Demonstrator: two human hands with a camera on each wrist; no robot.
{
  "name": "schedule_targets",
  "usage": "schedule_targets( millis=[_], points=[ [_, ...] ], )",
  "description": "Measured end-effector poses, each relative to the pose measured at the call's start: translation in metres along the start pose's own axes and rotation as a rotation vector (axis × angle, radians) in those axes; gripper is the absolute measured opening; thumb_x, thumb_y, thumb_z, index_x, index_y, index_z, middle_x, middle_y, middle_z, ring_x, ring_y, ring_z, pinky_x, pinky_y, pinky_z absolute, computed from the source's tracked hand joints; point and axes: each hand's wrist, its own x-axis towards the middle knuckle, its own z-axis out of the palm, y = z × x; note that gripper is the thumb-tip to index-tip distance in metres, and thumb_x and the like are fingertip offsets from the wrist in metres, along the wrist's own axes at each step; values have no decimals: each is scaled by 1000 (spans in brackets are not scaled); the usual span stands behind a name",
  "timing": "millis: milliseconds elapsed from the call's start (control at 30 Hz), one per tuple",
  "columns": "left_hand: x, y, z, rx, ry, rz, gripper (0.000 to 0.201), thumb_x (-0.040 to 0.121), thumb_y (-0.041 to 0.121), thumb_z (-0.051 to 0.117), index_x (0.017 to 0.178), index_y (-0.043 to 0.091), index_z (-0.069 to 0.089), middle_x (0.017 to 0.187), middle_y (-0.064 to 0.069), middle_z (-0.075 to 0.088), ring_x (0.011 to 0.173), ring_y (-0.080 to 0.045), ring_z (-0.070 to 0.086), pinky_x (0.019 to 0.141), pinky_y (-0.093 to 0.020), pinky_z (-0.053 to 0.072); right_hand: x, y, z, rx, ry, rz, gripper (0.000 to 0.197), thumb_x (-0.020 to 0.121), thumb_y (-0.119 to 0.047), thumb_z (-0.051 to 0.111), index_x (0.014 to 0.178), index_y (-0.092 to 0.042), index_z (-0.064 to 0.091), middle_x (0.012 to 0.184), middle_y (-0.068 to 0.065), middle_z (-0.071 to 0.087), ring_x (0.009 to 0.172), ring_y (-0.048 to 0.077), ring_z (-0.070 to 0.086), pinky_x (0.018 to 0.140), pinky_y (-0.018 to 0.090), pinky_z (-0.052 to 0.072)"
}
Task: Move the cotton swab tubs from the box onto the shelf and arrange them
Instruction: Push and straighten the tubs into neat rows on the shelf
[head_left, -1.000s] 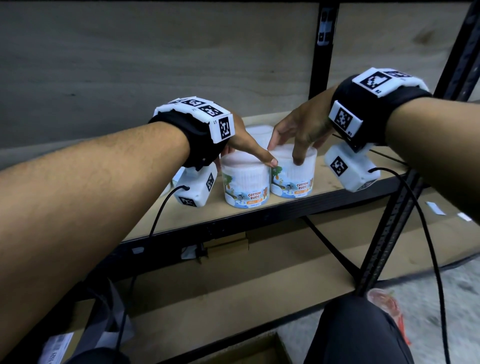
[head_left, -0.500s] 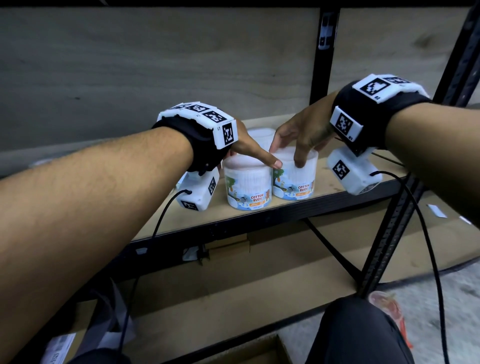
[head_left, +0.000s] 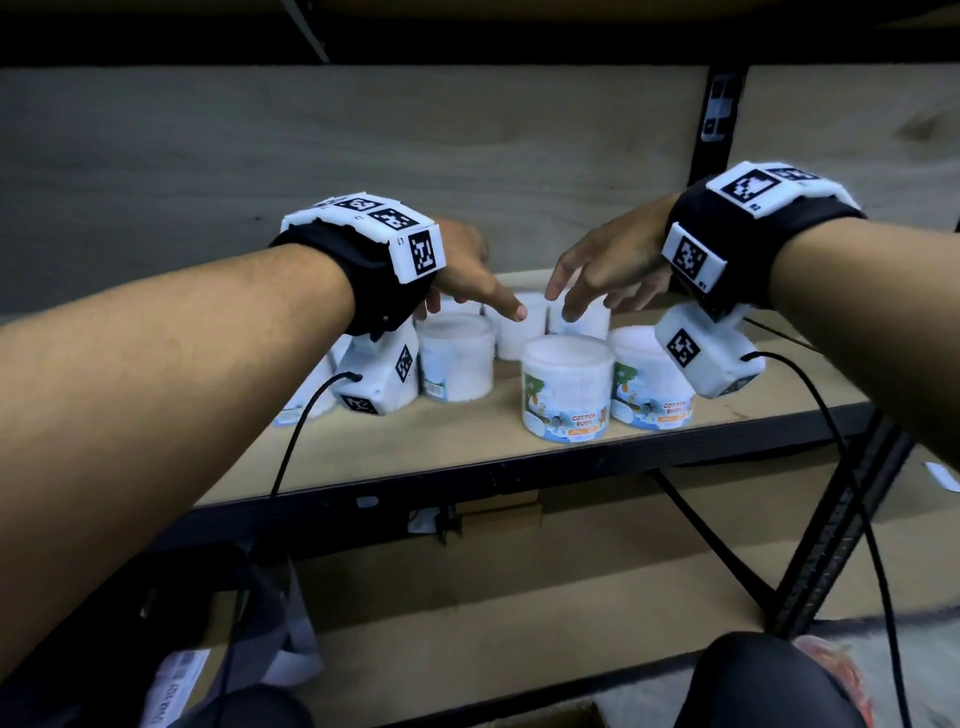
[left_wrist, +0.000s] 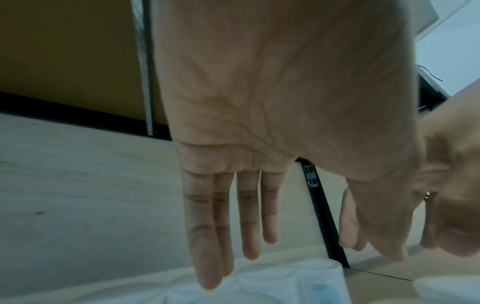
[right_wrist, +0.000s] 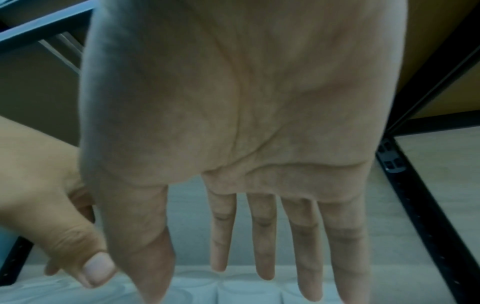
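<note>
Several white cotton swab tubs stand on the wooden shelf (head_left: 467, 447). One labelled tub (head_left: 566, 395) stands near the front edge, with a second labelled tub (head_left: 649, 389) touching its right side. A plainer tub (head_left: 457, 364) stands further left, and more tubs (head_left: 522, 332) sit behind. My left hand (head_left: 467, 280) hovers over the back tubs with straight fingers (left_wrist: 207, 236), holding nothing. My right hand (head_left: 597, 275) hovers beside it, fingers (right_wrist: 265, 236) spread and straight, also empty. The box is not in view.
A black upright post (head_left: 719, 119) stands at the shelf's back right, and a slanted black frame leg (head_left: 841, 525) at the front right. An upper shelf edge (head_left: 467, 47) runs overhead. A lower cardboard-lined shelf (head_left: 519, 597) lies beneath. Cables hang from both wrist cameras.
Both hands have lifted off the two front tubs and opened above the back row. The view has shifted, showing more tubs on the left of the shelf.
</note>
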Motion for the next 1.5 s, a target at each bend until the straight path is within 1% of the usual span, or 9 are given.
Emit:
schedule_targets(
  millis=[233,300,400,567,733,867,1300,1433,1500],
  points=[
    [-10,-54,-11,58,50,-5,55,68,52,83,108,18,67,108,-5,67,95,-25,68,69,-43,63,13,-58,6,-17,40,-63,48,87,-37,71,132,-26,57,121,1,50,108,31,64,92,47,56],
    [-10,-65,-12,106,70,-2,55,70,53,81,113,22,67,115,0,66,99,-22,65,79,-41,62,17,-69,9,-37,46,-75,53,87,-38,71,135,-25,54,126,3,51,109,32,63,92,48,56],
    [-10,-80,-14,240,114,22,65,75,59,75,131,30,58,132,8,59,119,-17,56,100,-29,46,23,-84,12,-115,58,-107,61,90,-40,67,144,-23,46,135,4,50,113,32,61,95,45,55],
    [-4,-94,-9,281,91,24,82,76,61,72,147,36,40,153,7,41,138,-18,41,109,-30,35,32,-96,19,-190,112,-152,71,89,-46,65,151,-28,34,150,-1,42,134,20,44,100,30,41],
    [4,-104,1,292,67,13,85,74,61,74,148,40,38,154,8,39,139,-18,40,112,-33,35,47,-102,33,-204,93,-169,75,86,-50,68,151,-33,33,152,-3,40,129,20,50,84,24,40],
    [10,-110,10,293,38,-4,83,74,61,74,147,40,40,154,8,39,140,-18,39,113,-33,34,57,-107,41,-239,109,-173,76,86,-51,67,151,-33,34,156,-5,34,136,19,42,86,25,37],
    [15,-119,25,276,49,23,75,74,59,74,142,39,48,142,10,51,129,-16,49,107,-30,40,74,-106,57,-334,108,-183,61,90,-43,63,146,-25,45,149,-3,44,128,18,49,82,25,40],
    [15,-123,27,258,68,38,76,73,60,75,141,38,50,143,9,49,130,-16,47,107,-28,39,75,-103,56,-288,102,-179,58,89,-38,67,143,-27,50,143,-4,50,117,17,55,75,21,41],
    [15,-125,28,251,80,47,75,73,59,75,141,37,51,144,8,48,130,-16,47,107,-27,39,76,-105,55,-275,92,-172,57,87,-37,69,141,-29,52,138,-5,53,104,16,56,64,17,43]
  ],
)
